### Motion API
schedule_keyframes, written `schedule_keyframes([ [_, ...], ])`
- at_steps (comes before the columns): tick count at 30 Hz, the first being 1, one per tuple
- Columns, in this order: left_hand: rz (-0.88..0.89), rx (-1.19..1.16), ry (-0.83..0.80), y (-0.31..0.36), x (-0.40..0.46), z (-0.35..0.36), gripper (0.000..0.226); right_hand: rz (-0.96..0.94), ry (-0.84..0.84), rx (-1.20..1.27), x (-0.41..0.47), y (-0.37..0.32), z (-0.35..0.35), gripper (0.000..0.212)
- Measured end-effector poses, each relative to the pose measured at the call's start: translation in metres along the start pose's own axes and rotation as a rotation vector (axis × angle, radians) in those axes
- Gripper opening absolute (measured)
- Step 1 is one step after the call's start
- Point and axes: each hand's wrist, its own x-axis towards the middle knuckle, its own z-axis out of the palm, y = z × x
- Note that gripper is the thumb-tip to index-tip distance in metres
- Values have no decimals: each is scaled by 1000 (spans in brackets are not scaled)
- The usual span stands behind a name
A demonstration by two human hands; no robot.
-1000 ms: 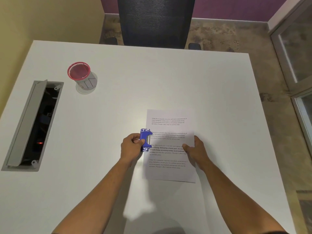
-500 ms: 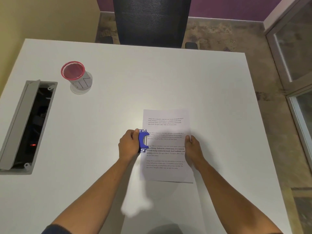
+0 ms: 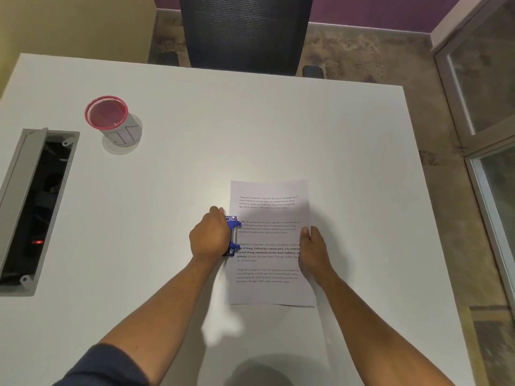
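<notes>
A printed sheet of paper lies on the white table in front of me. A small blue hole punch sits on the sheet's left edge, about halfway along it. My left hand lies over the punch and covers most of it, palm down with fingers curled round it. My right hand rests on the sheet's right edge, thumb on top of the paper, holding that edge.
A red-rimmed mesh pen cup stands at the table's far left. An open grey cable hatch is sunk into the left side. A dark mesh office chair stands beyond the far edge. Glass panels are at right.
My left hand has slid further over the blue punch, from gripping its side to covering it from above. The right hand stays on the paper's right edge.
</notes>
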Motion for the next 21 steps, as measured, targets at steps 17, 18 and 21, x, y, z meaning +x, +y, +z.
schedule_keyframes([
  [17, 60, 120, 51, -6, -1, 10, 15, -49, 28, -87, -1, -2, 0, 29],
  [18, 56, 120, 46, -7, -1, 10, 13, -49, 24, -98, 0, -1, 1, 28],
  [21, 51, 126, 45, -8, 2, 12, 15, -50, 20, -104, 1, 0, 1, 23],
])
